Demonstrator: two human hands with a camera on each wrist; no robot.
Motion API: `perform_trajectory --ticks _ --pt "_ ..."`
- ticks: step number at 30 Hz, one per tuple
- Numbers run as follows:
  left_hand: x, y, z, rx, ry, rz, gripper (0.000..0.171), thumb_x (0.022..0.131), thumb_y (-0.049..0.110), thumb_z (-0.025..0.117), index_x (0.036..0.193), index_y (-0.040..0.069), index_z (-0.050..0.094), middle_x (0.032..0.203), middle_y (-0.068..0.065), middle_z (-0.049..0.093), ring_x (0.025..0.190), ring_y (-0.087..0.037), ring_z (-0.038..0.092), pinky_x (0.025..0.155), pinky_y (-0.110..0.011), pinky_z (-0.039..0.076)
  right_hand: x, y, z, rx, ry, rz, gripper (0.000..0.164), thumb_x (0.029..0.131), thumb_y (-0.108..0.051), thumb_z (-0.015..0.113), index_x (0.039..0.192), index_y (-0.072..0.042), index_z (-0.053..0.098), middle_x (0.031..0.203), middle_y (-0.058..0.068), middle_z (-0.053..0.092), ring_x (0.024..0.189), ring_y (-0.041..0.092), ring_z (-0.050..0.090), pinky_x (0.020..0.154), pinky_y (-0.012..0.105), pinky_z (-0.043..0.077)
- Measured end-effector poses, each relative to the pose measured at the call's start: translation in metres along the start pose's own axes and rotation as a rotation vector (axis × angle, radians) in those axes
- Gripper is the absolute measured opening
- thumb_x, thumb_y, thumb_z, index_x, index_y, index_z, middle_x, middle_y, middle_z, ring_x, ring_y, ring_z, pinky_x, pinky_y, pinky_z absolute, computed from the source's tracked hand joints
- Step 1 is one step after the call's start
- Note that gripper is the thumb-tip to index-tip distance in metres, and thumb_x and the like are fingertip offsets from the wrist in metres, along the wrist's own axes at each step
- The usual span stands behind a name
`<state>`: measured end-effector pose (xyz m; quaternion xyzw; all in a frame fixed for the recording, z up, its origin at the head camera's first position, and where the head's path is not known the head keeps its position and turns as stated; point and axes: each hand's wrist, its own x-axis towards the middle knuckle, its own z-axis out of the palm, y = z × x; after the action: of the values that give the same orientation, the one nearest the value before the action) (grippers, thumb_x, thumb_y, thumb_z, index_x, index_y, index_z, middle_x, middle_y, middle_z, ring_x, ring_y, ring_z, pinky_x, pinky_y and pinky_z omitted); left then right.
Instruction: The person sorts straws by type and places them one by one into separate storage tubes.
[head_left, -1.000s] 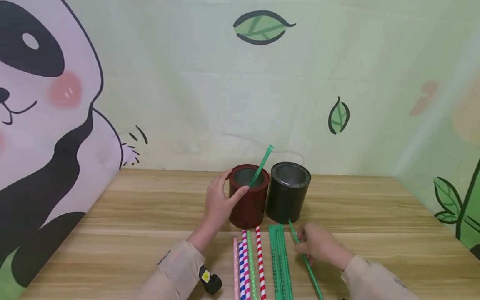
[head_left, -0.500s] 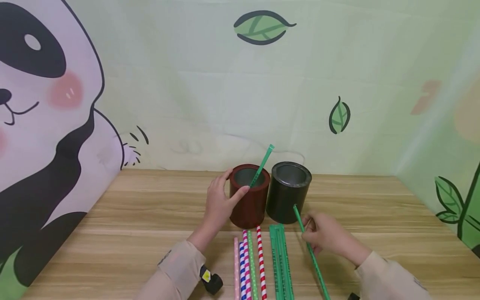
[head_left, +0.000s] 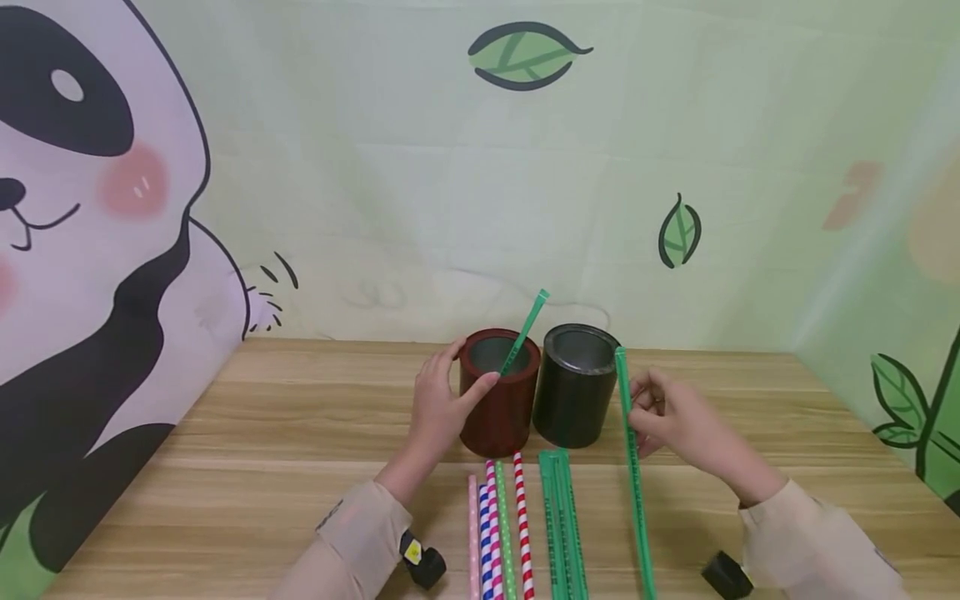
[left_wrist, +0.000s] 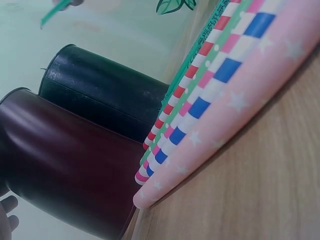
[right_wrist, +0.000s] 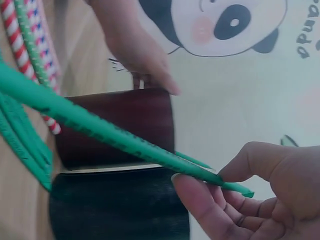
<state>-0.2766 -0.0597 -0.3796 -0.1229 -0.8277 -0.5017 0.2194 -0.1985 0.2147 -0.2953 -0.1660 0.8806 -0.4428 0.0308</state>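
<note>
My left hand holds the dark red cup, thumb at the near rim and fingers round its left side. Out of that cup leans a green paper-wrapped straw. Right beside it stands a black cup. To the right of the black cup, my right hand pinches another green wrapped straw between thumb and fingers near its upper end. The right wrist view shows this held straw slanting across both cups, with printing along it. Its top is level with the black cup's rim in the head view.
Several green wrapped straws lie in front of the black cup. Left of them lie a red striped straw, a green dotted straw, a pink starred straw and other striped straws. A cartoon-printed backdrop rises behind the table.
My right hand has moved up and away from me with the green straw, which has swung from slanting to nearly upright in view. The left hand and both cups have stayed put.
</note>
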Motion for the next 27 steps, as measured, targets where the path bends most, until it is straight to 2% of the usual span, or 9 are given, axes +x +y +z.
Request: perform_trajectory --ticks 7,13,21,27 --pt "0.0 0.0 0.0 0.006 0.0 0.01 0.069 0.083 0.036 0.074 0.138 0.004 0.048 0.133 -0.018 0.057 0.124 -0.035 0.049 0.104 -0.055 0.04 0.006 -0.016 -0.015 0.016 0.069 -0.07 0.02 0.093 0.002 0.048 0.109 0.01 0.04 0.083 0.014 0.054 0.063 0.013 0.062 0.06 0.029 0.059" --pt "0.0 -0.001 0.0 0.001 -0.001 0.006 0.07 0.083 0.038 0.073 0.139 0.005 0.047 0.134 -0.016 0.056 0.125 -0.033 0.049 0.104 -0.055 0.041 0.018 -0.031 -0.028 -0.013 0.15 -0.129 0.017 0.093 0.001 0.048 0.107 0.01 0.042 0.083 0.014 0.056 0.062 0.01 0.064 0.061 0.031 0.059" --pt "0.0 -0.001 0.0 0.001 -0.003 0.008 0.069 0.083 0.037 0.073 0.139 0.005 0.048 0.134 -0.016 0.056 0.125 -0.034 0.049 0.105 -0.055 0.039 0.039 -0.048 -0.042 0.02 0.271 -0.142 0.014 0.094 -0.003 0.046 0.105 0.005 0.042 0.08 0.004 0.059 0.066 0.008 0.066 0.064 0.032 0.06" --pt "0.0 -0.002 -0.001 0.005 -0.003 0.006 0.069 0.083 0.037 0.073 0.139 0.005 0.047 0.134 -0.016 0.056 0.125 -0.033 0.049 0.105 -0.055 0.039 0.055 -0.051 -0.041 0.071 0.339 -0.163 0.012 0.097 -0.011 0.045 0.105 -0.003 0.043 0.082 0.003 0.06 0.069 0.009 0.068 0.069 0.03 0.06"
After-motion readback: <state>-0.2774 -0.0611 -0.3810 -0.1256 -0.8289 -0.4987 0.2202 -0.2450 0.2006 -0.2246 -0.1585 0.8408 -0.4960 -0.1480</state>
